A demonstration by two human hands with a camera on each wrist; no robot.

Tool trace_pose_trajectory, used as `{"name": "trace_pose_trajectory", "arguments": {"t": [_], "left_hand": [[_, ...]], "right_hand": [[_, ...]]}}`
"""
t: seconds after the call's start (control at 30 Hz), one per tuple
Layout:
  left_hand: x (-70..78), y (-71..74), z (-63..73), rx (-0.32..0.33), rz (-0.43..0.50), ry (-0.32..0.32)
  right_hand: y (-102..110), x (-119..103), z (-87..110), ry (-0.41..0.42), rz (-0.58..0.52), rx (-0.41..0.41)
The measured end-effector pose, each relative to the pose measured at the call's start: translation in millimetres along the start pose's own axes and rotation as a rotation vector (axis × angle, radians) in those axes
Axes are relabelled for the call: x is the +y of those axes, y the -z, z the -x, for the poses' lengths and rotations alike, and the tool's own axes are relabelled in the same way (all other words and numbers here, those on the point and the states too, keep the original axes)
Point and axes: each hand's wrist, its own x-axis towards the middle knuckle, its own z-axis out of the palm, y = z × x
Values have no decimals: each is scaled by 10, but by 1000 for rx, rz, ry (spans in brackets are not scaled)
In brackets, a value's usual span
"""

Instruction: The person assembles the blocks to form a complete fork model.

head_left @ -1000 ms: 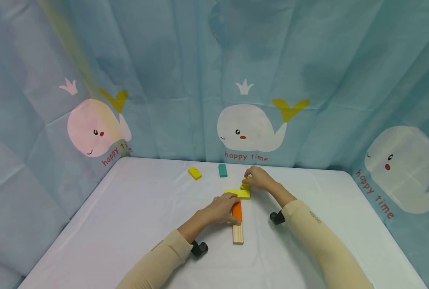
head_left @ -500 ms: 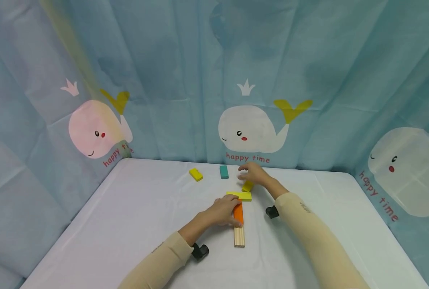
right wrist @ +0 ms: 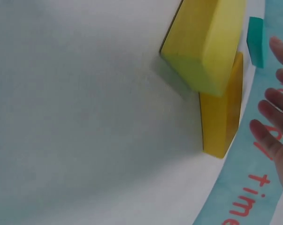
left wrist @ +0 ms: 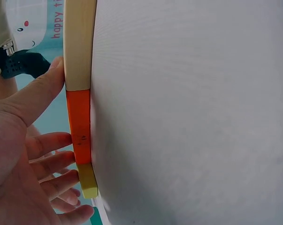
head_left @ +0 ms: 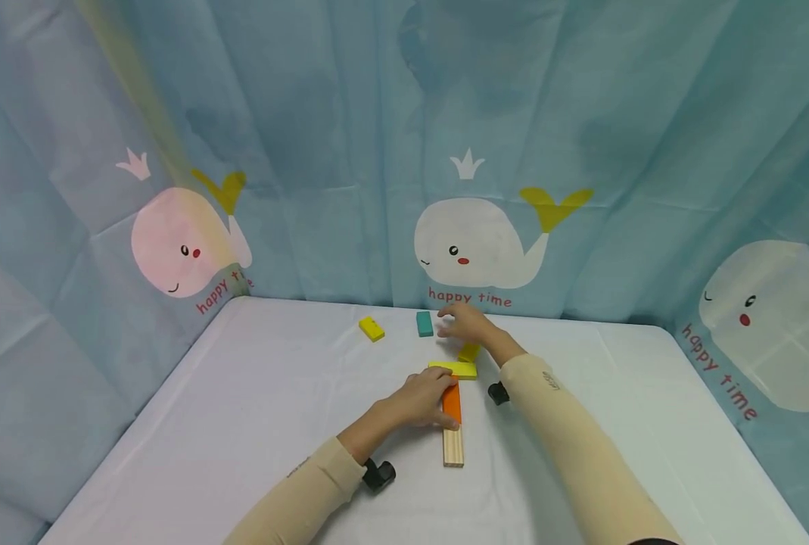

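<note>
A row of blocks runs across the table in the head view: a plain wood block (head_left: 453, 450) nearest, then an orange block (head_left: 452, 405), then a crosswise yellow block (head_left: 464, 371). My left hand (head_left: 412, 399) rests along it; in the left wrist view its thumb touches the wood block (left wrist: 78, 47) and extended fingers touch the orange block (left wrist: 79, 122) and yellow block (left wrist: 87, 180). A second yellow block (right wrist: 220, 117) lies behind the crosswise one, touching or nearly so. Spread and holding nothing, my right hand (head_left: 471, 325) hovers just right of a teal block (head_left: 424, 324).
Another yellow block (head_left: 371, 329) lies to the left of the teal one, toward the back of the white table (head_left: 254, 409). A blue whale-print curtain (head_left: 322, 227) hangs behind the table's back edge.
My right hand has let go of the rear yellow block and moved left toward the teal block. The left hand stays on the row.
</note>
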Motion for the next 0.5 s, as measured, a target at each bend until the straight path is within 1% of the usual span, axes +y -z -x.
{"name": "trace_pose_trajectory", "arguments": {"t": [0.17,0.37,0.5], "left_hand": [[-1,3,-3,2,2,-3],[-5,0,-3,2,4,-15],[4,20,5,-2,3,-11]], "right_hand": [[-42,-42,-53,41,59,-14],[-80,-116,-117,40,102,-52],[-70,-206,-141,38,122,-102]]}}
